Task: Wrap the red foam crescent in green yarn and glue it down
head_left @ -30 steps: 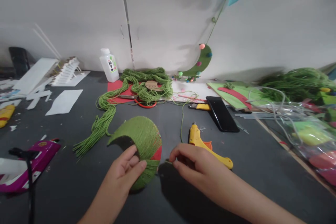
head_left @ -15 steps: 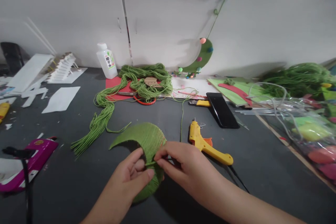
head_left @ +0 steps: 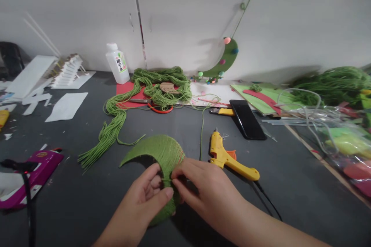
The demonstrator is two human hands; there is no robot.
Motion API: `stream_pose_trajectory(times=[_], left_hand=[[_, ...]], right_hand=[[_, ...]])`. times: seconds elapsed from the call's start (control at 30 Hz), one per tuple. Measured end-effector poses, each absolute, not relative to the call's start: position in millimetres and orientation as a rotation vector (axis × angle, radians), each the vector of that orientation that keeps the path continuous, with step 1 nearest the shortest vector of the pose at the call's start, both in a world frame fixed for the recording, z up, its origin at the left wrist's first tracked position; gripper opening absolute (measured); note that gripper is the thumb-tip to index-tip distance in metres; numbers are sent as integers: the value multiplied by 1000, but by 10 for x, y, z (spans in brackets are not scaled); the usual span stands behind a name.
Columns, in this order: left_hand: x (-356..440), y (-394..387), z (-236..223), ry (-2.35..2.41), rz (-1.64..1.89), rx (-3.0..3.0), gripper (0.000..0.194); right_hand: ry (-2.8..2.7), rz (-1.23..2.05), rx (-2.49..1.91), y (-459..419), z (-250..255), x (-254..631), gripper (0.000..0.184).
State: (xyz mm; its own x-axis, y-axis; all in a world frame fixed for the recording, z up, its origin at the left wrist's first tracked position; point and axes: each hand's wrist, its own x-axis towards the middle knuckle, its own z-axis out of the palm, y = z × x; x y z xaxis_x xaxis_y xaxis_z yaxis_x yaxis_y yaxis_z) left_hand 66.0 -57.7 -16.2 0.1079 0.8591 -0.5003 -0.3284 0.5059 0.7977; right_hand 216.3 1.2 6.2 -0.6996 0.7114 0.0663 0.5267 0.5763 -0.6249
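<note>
A crescent moon shape wrapped in green yarn (head_left: 158,148) is held just above the dark table. My left hand (head_left: 145,197) grips its inner curve, thumb on the front and fingers behind. At its outer edge my right hand (head_left: 199,185) pinches a green yarn strand (head_left: 166,180) that crosses the crescent's middle. Some light brown backing shows between the wraps near my right fingers. Beyond that hand, a length of green yarn (head_left: 202,135) runs up the table to the back. A yellow hot glue gun (head_left: 222,152) lies to the right.
Behind lie a green yarn skein (head_left: 162,81), orange-handled scissors (head_left: 160,110), a box cutter (head_left: 224,111) and a black phone (head_left: 247,119). A white bottle (head_left: 118,63) stands by the wall, near a crescent with pompoms (head_left: 228,60). At left sits a magenta device (head_left: 43,166) with a cable.
My right fingers have drawn the strand in closer against the crescent's outer edge. My left hand keeps its grip. The whole view has shifted slightly.
</note>
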Motion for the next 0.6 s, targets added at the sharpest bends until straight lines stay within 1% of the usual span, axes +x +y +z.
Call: stream_pose_trajectory(times=[0.07,0.13,0.17,0.27,0.33,0.4,0.47,0.53,0.6], left_hand=[[674,-587,-181,1147,944,573,53],[662,-583,-206,1149,921,621,53],[642,-574,-215,1157,897,673,49],[515,-537,-214,1237,773,826,29],[400,-520,-194,1288,723,842,20],[295,-522,-176,1265,703,805,22],[224,-537,-170,1207,693,748,30],[193,-555,-172,1171,683,682,34],[189,-570,-173,1155,685,629,34]], right_hand=[[-2507,845,-984,3,40,2169,12],[-2492,850,-975,-3,51,2196,13],[-2471,842,-992,0,73,2220,13],[-2372,769,-1141,45,187,2328,14],[-2310,761,-1240,118,254,2409,15],[-2268,807,-1282,230,278,2469,13],[-2236,816,-1289,373,265,2486,12],[-2269,672,-1256,512,247,2453,14],[-2363,389,-1194,594,252,2378,20]])
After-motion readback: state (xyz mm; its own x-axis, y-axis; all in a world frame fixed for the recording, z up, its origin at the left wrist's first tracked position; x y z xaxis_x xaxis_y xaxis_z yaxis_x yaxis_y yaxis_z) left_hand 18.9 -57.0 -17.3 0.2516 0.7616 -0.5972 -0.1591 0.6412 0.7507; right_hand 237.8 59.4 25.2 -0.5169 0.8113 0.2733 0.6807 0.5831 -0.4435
